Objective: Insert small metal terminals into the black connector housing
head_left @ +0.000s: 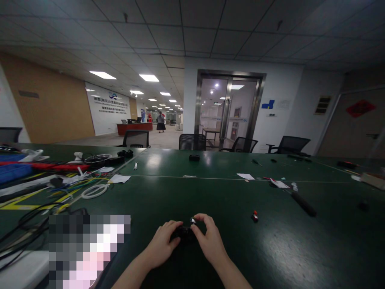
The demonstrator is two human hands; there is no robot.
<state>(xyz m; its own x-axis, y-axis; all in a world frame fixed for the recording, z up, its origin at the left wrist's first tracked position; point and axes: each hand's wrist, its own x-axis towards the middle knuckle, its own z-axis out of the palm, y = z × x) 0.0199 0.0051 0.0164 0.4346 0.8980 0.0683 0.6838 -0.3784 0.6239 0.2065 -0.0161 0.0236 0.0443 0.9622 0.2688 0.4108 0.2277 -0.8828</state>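
A small black part (183,232) rests on the dark green table (210,192), gripped between both of my hands near the front edge. My left hand (162,244) curls around its left side. My right hand (210,239) covers its right side, and its thumb and forefinger pinch a tiny shiny piece (193,220) on top of the part. A small red and black piece (255,216) lies on the table to the right of my right hand, apart from it.
Cables, a white coil (94,190), red and blue items and papers clutter the left of the table. A black cylinder (303,204) and small tools lie at the right. Black office chairs (192,141) stand behind the table. A person (161,121) walks far down the hall.
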